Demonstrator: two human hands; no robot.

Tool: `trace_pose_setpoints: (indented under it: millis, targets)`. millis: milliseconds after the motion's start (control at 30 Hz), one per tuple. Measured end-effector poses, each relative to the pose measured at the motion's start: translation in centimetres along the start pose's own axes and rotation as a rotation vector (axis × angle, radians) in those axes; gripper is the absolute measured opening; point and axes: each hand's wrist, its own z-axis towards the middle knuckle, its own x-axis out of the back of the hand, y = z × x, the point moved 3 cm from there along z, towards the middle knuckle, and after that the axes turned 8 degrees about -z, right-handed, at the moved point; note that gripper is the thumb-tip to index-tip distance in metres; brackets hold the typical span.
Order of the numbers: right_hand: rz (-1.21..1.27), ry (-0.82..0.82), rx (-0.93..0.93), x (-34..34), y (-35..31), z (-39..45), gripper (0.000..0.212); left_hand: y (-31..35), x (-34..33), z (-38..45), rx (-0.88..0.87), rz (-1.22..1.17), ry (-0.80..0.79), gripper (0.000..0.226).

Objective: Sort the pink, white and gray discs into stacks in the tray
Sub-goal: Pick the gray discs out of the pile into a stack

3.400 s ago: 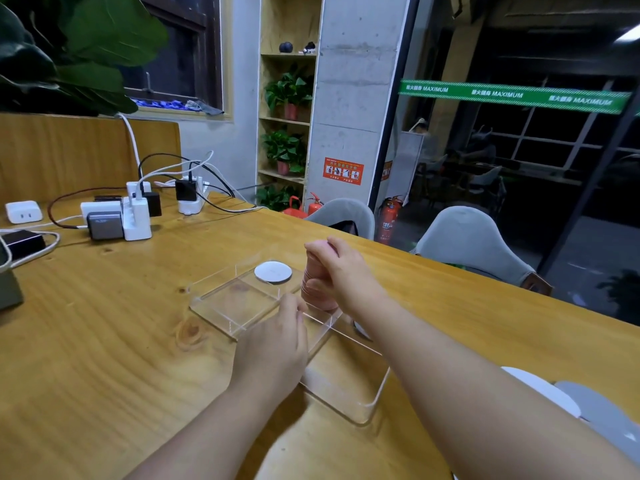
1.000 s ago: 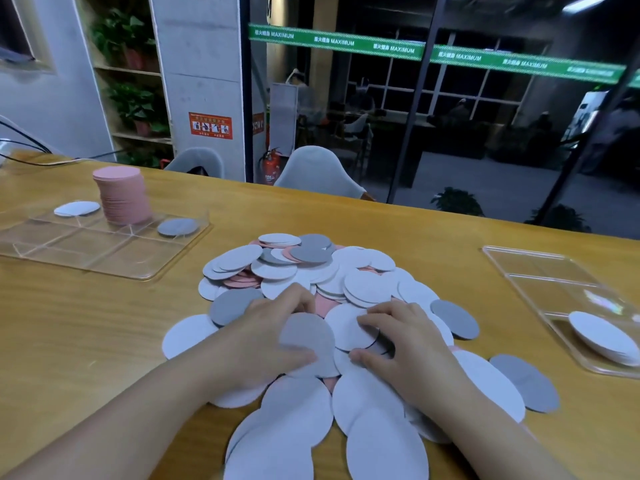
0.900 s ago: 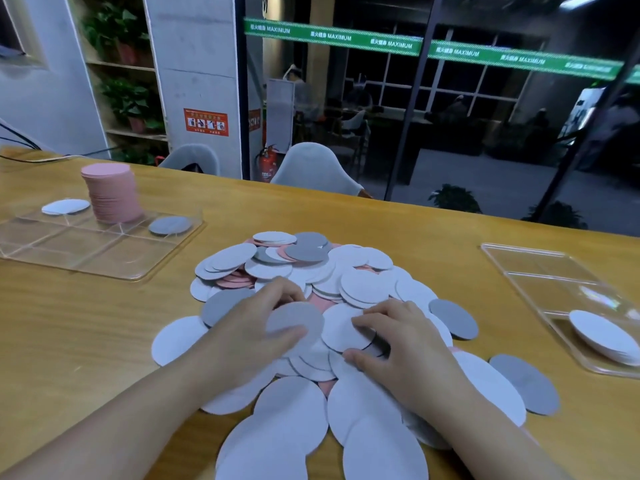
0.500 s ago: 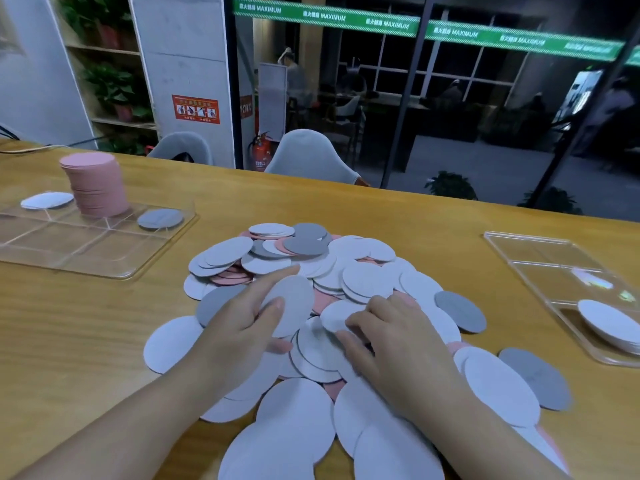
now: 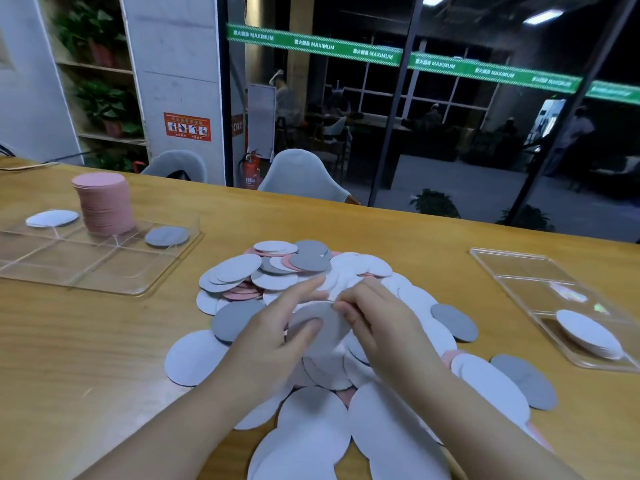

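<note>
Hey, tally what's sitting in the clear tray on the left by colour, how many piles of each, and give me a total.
In the left tray:
pink stack: 1
white pile: 1
gray disc: 1
Total: 3

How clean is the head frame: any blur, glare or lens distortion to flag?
Head view: wide-angle stretch elongates the white discs at the bottom edge; both hands, left hand and right hand, look slightly motion-soft; a bright glare patch sits on the clear plastic tray at right; the tall pink disc stack reads fairly sharp; the background behind the glass is dim.
</note>
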Motion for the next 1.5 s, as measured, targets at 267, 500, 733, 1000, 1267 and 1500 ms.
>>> trace_pose_setpoints:
  millis: [267, 500, 733, 1000, 1267, 1500]
  targets:
    - [-0.049, -0.041, -0.279, 0.0, 4.6, 2.4, 0.015, -0.3, 1.1, 0.3, 0.030, 0.147, 0.095, 0.066]
    - [-0.250, -0.244, -0.417, -1.4, 6.2, 1.4, 0.051, 0.5, 1.0, 0.5, -0.053, 0.163, 0.153, 0.054]
    - [-0.105, -0.111, -0.459, -1.3, 7.0, 0.7, 0.011, -0.6, 0.2, 0.5, 0.045, 0.220, 0.004, 0.053]
    - [-0.050, 0.192, -0.090, 0.2, 4.3, 1.0, 0.010, -0.7, 1.2, 0.5, 0.100, 0.138, 0.175, 0.056]
    - [0.372, -0.048, -0.300, -0.5, 1.5, 0.5, 0.026, -0.5, 1.4, 0.8, 0.090, -0.098, 0.193, 0.052]
    - [0.301, 0.013, -0.184, -1.2, 0.3, 0.5, 0.012, -0.7, 0.9, 0.6, 0.019, 0.040, 0.090, 0.056]
